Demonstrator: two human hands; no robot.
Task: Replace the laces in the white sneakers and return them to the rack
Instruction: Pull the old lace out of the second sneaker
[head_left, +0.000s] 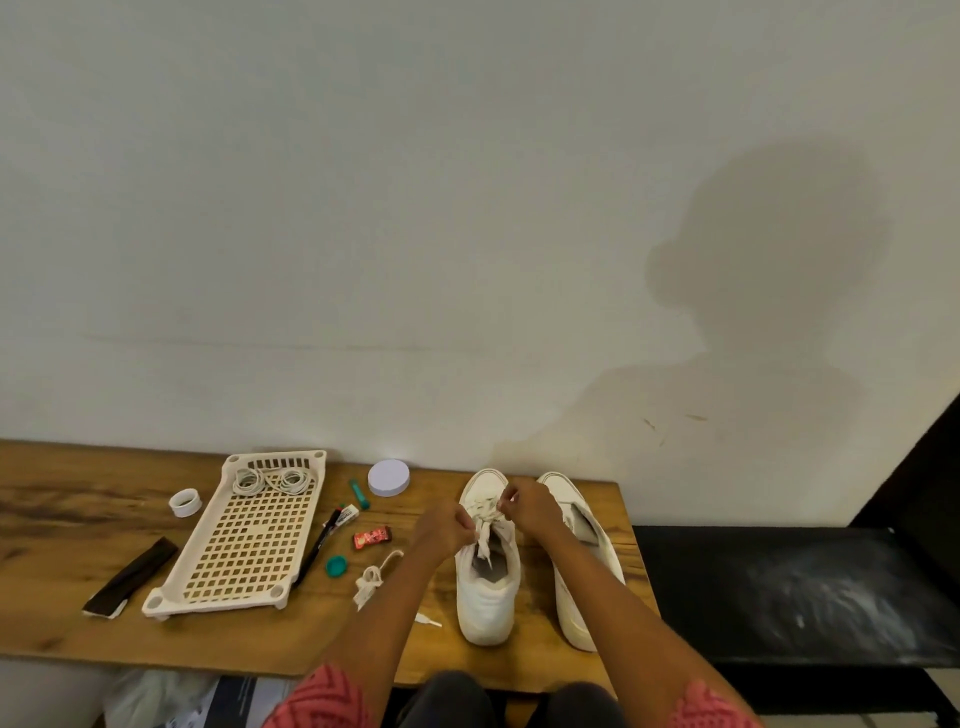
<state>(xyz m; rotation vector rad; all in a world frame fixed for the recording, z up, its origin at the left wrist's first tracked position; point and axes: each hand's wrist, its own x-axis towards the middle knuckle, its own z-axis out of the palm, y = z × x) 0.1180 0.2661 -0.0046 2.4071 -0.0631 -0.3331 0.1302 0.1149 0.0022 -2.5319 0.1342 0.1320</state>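
Observation:
Two white sneakers stand side by side on the wooden table, toes toward the wall. Over the left sneaker (487, 597) my left hand (448, 526) pinches the lace (485, 530) at the eyelets, fingers curled. My right hand (527, 505) pinches another part of the same lace a little farther up the shoe. The right sneaker (576, 571) has no lace showing. A loose old lace (370, 578) lies bunched on the table left of the shoes. The white plastic rack (244, 540) lies flat at the left, with two coiled laces (270, 480) at its far end.
Between rack and shoes lie a black pen (317, 545), a teal cap (336, 565), a red wrapper (371, 537), a green tube (359, 493) and a white round lid (389, 477). A tape roll (185, 502) and a dark strip (132, 576) sit left. A black bench (779, 587) adjoins the table's right edge.

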